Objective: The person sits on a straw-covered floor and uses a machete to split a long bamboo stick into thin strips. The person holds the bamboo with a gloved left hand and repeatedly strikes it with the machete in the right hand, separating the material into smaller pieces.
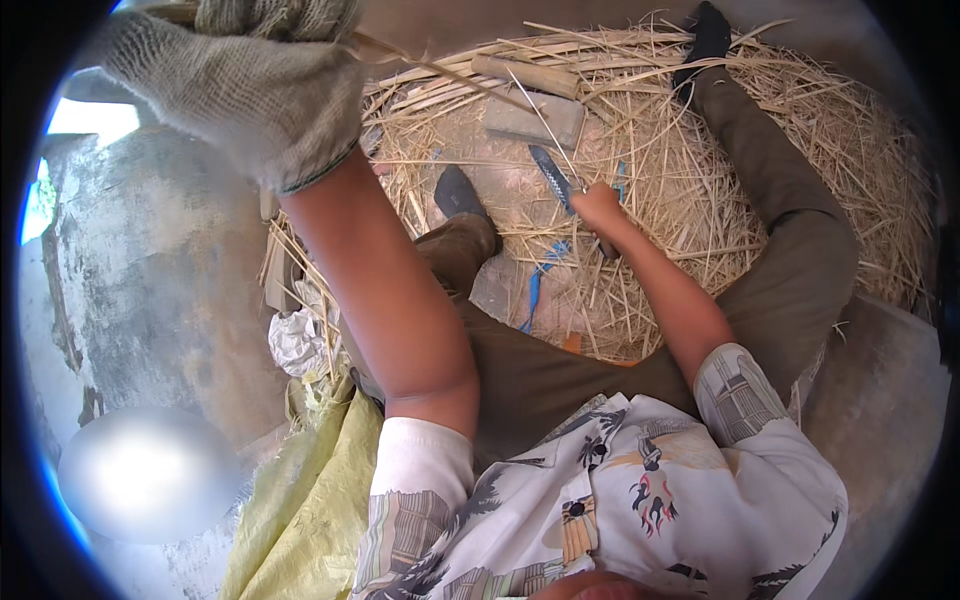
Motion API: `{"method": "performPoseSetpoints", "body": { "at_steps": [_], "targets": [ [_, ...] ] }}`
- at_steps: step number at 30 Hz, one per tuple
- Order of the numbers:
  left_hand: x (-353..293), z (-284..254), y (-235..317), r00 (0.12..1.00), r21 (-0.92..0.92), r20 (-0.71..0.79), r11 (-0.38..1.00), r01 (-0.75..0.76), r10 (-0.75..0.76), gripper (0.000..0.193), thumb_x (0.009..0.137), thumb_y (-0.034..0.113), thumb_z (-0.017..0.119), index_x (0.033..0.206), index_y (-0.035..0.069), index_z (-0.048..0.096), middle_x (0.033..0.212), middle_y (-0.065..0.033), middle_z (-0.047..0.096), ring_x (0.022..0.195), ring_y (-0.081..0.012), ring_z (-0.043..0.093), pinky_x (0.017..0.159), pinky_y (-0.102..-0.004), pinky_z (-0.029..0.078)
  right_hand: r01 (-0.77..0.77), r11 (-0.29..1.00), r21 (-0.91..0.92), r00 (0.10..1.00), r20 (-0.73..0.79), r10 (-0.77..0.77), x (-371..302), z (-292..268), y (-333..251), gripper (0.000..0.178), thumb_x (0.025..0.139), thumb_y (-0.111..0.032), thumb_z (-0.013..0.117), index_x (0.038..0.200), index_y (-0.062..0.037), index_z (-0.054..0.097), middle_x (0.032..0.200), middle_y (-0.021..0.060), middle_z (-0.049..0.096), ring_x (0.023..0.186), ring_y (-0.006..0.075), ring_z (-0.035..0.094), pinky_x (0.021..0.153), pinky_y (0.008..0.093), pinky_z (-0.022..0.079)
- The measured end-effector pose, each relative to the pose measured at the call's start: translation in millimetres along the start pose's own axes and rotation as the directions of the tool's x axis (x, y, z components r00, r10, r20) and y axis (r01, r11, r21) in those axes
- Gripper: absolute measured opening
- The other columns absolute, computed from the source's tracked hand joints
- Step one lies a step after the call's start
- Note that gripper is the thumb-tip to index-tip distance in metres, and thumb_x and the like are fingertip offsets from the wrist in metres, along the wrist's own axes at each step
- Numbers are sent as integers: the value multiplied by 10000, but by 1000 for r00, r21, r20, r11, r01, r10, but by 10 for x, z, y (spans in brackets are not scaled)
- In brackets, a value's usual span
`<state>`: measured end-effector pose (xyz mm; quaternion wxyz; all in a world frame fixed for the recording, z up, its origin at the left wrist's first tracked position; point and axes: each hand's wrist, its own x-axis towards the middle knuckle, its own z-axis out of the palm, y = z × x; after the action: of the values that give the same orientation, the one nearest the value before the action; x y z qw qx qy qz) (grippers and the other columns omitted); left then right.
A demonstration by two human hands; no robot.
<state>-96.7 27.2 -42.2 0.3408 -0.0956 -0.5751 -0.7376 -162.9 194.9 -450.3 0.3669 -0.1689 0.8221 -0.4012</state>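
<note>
My left hand (245,100), in a knitted grey-white glove, is raised high at the upper left. Its fingers are curled closed round a thin bamboo-like strip (440,68), which runs out to the right; part of the grip is cut off by the picture's edge. My right hand (598,208) is bare and closed on a knife, low over the floor between my legs. The dark knife blade (549,176) points up and left from the fist. A pale thin strip (545,122) slants up from beside the blade.
Loose shavings and strips (670,180) cover the floor round my outstretched legs. A grey whetstone-like block (535,119) lies ahead, with a round wooden piece (525,76) behind it. Blue ribbon (535,290) lies between my legs. On the left are crumpled paper (297,343) and a yellow-green sack (305,500).
</note>
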Motion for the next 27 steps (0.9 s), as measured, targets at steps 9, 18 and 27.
{"method": "performPoseSetpoints", "body": {
  "at_steps": [9,18,27],
  "targets": [
    [-40,-255,175,989,-68,-18,988,142,-144,814,600,997,417,468,200,317,453,42,273,431,-119,202,446,-283,158,-701,605,378,574,802,164,-69,-178,-130,334,809,-127,599,608,-196,341,512,-56,362,360,61,292,386,290,296],
    [-100,350,-53,895,219,-288,933,-284,340,568,967,595,499,586,194,373,497,75,213,368,-69,197,328,-231,168,48,940,337,991,98,-86,-307,-277,-638,208,782,-114,626,631,-33,508,511,-5,455,431,113,400,431,308,332],
    [-117,-356,201,995,-64,-15,993,100,-102,825,615,1001,379,483,188,325,461,37,260,430,-124,195,440,-287,162,-234,972,34,963,143,227,-164,-7,-188,265,782,-141,626,605,16,507,502,47,454,417,179,440,427,360,370]
  ]
}}
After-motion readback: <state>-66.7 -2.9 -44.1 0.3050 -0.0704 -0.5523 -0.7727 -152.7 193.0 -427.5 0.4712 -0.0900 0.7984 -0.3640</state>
